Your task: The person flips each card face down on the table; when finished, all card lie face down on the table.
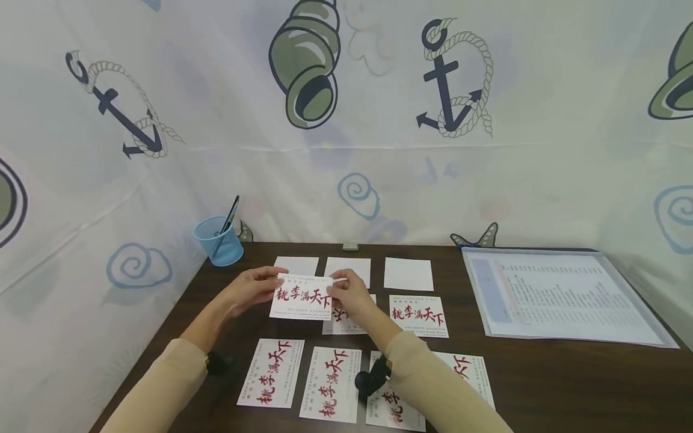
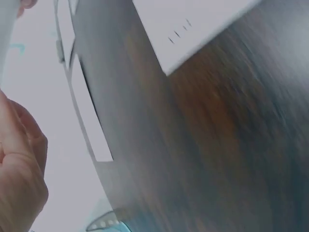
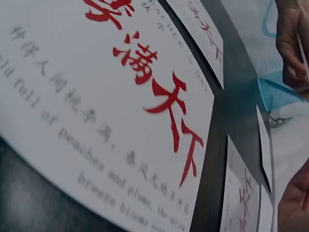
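Both hands hold one white card (image 1: 301, 308) with red brush lettering, raised above the middle row at the left. My left hand (image 1: 250, 291) pinches its left upper edge, and my right hand (image 1: 354, 296) pinches its right upper corner. Behind the right hand a similar printed card (image 1: 343, 326) is partly covered by the hand and the held card. To the right of that lies another printed card (image 1: 418, 317). Farther back are three blank white cards, at left (image 1: 296, 264), middle (image 1: 357, 270) and right (image 1: 408, 274).
Several printed cards turned sideways lie in front, such as the leftmost card (image 1: 271, 374) and its neighbour (image 1: 331, 385); the right forearm covers part of others. A blue pen cup (image 1: 221, 243) stands at back left. A clear-covered printed sheet (image 1: 563, 300) lies at right.
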A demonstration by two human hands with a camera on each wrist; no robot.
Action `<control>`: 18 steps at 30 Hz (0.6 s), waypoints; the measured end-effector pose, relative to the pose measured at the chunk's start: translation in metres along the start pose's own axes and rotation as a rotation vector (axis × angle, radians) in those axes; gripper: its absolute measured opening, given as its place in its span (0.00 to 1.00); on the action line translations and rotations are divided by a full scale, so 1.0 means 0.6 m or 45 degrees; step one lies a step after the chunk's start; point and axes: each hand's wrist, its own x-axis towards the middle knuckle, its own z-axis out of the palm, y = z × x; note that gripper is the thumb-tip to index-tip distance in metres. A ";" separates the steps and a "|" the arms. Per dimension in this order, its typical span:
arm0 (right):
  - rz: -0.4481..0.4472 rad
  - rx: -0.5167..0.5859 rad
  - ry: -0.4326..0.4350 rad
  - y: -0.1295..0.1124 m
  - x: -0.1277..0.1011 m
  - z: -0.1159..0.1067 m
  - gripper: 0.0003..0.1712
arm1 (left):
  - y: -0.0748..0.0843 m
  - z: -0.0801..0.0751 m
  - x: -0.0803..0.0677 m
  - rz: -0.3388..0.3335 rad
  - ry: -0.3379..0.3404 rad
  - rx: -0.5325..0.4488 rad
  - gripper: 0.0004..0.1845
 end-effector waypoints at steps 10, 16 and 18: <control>-0.472 -0.421 0.341 -0.019 -0.023 0.017 0.14 | 0.044 0.047 -0.001 0.107 0.228 0.025 0.21; -0.659 -0.499 0.216 -0.028 -0.040 0.057 0.11 | 0.068 0.086 0.004 0.171 0.421 -0.002 0.18; -0.692 -0.532 0.219 -0.027 -0.042 0.064 0.13 | 0.074 0.099 0.005 0.196 0.443 -0.035 0.17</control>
